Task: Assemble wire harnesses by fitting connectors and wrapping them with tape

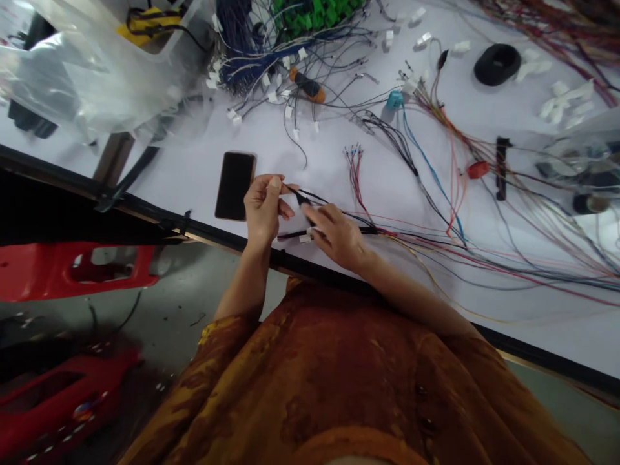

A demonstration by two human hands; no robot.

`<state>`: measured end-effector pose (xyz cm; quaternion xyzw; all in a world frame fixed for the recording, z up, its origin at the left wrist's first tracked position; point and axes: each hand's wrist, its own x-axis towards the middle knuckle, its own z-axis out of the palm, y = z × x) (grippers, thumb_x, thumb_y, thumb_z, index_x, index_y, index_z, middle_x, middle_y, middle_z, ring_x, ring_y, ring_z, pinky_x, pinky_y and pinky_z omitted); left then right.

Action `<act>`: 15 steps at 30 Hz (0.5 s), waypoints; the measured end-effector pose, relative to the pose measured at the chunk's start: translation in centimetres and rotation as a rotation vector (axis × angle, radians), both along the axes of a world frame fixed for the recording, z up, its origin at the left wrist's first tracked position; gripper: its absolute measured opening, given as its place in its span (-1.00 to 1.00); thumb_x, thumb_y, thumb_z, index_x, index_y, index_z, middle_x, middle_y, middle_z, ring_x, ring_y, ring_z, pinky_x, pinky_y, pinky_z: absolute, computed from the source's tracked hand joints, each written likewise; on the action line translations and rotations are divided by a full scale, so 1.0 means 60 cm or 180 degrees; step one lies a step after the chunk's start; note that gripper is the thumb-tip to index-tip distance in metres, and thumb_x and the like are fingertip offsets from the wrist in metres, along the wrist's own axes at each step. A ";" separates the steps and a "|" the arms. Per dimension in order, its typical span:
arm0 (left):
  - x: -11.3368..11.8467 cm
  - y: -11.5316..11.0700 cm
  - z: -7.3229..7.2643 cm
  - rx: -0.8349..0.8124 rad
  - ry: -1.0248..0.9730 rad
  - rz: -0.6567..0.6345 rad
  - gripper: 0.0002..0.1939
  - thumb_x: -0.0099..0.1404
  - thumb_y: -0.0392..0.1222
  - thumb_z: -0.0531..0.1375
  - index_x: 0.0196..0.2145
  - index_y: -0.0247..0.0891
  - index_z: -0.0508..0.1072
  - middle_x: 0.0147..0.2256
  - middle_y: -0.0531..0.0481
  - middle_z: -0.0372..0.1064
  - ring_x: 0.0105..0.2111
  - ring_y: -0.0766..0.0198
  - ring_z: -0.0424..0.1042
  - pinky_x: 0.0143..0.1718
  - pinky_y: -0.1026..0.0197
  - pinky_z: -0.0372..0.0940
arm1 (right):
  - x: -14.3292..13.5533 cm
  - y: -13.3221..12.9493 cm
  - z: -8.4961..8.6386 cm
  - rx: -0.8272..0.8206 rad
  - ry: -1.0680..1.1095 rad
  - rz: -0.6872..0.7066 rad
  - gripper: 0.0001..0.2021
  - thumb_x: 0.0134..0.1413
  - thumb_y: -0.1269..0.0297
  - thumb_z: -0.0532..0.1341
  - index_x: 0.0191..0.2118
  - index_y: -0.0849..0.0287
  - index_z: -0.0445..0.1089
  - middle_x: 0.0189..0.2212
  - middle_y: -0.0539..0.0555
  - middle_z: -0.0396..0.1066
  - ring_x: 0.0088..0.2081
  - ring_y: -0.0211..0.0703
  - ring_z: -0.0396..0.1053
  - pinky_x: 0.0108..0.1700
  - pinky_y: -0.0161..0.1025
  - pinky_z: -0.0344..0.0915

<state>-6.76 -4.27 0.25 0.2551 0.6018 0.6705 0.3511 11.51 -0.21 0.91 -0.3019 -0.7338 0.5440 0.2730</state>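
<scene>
Near the table's front edge, my left hand [264,210] pinches the end of a thin black wire [314,196] between thumb and forefinger. Just right of it, my right hand [339,237] is closed, its forefinger and thumb brought toward the same wire. A small dark piece [303,199] shows at that forefinger's tip; its kind is too blurred to tell. Below the fingers lies a white connector [305,238] beside a black-wrapped cable bundle [365,230]. Red wires with metal terminals [356,171] branch up from this bundle.
A phone [236,186] lies left of my left hand. Farther back are an orange-and-black screwdriver [307,86], a black tape roll [497,64], a teal connector [394,99] and a red connector [478,170]. A plastic bin [177,55] stands back left. Long wires run right.
</scene>
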 end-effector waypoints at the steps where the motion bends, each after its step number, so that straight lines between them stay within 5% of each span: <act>1: 0.002 0.001 0.006 -0.0033 -0.0061 -0.0046 -0.64 0.29 0.16 0.32 -0.26 -0.20 0.48 -0.37 0.03 0.57 -0.62 0.46 0.45 -0.66 0.42 0.23 | 0.002 -0.004 -0.003 0.0213 0.0010 0.0073 -0.69 0.14 0.25 0.22 0.01 0.09 0.41 -0.09 0.15 0.37 -0.17 -0.12 0.37 -0.04 -0.11 0.43; 4: 0.009 -0.002 0.028 -0.0087 -0.0138 -0.0159 -0.69 0.30 0.12 0.32 -0.28 -0.19 0.46 -0.40 0.02 0.55 -0.44 0.36 0.58 -0.46 0.39 0.40 | -0.022 0.015 -0.002 0.0010 0.0223 -0.0449 -0.69 0.22 0.12 0.20 0.03 0.08 0.32 -0.06 0.13 0.34 -0.34 -0.25 0.34 -0.25 -0.21 0.44; 8: 0.015 -0.008 0.037 -0.0016 -0.0061 -0.0199 -0.75 0.29 0.01 0.36 -0.30 -0.21 0.47 -0.38 0.00 0.56 -0.31 0.30 0.61 -0.29 0.32 0.49 | -0.063 0.069 0.008 -0.2026 0.0271 -0.0822 -0.70 0.20 0.18 0.22 0.00 0.09 0.22 -0.38 -0.08 0.28 -0.61 -0.40 0.11 -0.65 -0.38 0.11; 11: 0.013 -0.008 0.018 0.0026 -0.0323 -0.0008 -0.74 0.30 0.04 0.35 -0.30 -0.20 0.47 -0.37 0.03 0.57 -0.37 0.36 0.59 -0.31 0.34 0.48 | -0.053 0.083 0.006 -0.2853 0.0598 -0.0853 -0.80 0.17 0.31 0.20 -0.08 0.11 0.28 -0.47 -0.13 0.26 -0.61 -0.42 0.12 -0.63 -0.43 0.11; 15: 0.010 -0.006 -0.017 0.0206 -0.0879 -0.0187 -0.69 0.28 0.08 0.35 -0.23 -0.22 0.51 -0.25 -0.02 0.59 -0.32 0.38 0.59 -0.22 0.32 0.49 | -0.014 0.073 -0.010 -0.2899 0.0998 -0.0916 -0.72 0.14 0.29 0.22 -0.01 0.10 0.35 -0.46 -0.15 0.32 -0.58 -0.43 0.23 -0.51 -0.41 0.31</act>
